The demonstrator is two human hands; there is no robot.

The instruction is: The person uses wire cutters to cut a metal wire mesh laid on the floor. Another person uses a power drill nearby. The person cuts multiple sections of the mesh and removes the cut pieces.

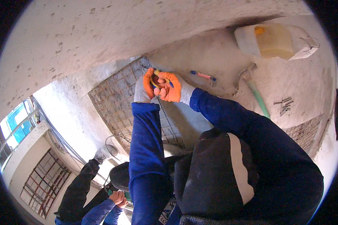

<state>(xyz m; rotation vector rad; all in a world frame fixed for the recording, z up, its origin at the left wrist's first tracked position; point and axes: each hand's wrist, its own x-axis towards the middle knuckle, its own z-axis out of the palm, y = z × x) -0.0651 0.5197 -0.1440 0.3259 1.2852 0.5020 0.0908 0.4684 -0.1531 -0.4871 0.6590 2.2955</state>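
My hands, in grey knit gloves with orange palms, meet close together above a wire mesh [116, 90]. Both my left hand [148, 85] and my right hand [172, 89] are closed around a yellow-handled tool [155, 81]. Bare fingertips show between the gloves. The gloves hide most of the tool, so its exact kind cannot be made out. A grey tip seems to reach past my left hand, over the mesh's upper corner. Right of my hands, a blue and red marker-like stick [203, 75] lies on the concrete.
A hammer [257, 92] with a green handle lies on the right, beside several short metal rods [286, 105]. Beyond them rests a cut plastic jug [276, 41]. At lower left, a co-worker's hands [118, 198] grip a green tool. Cables [60, 138] run along the left.
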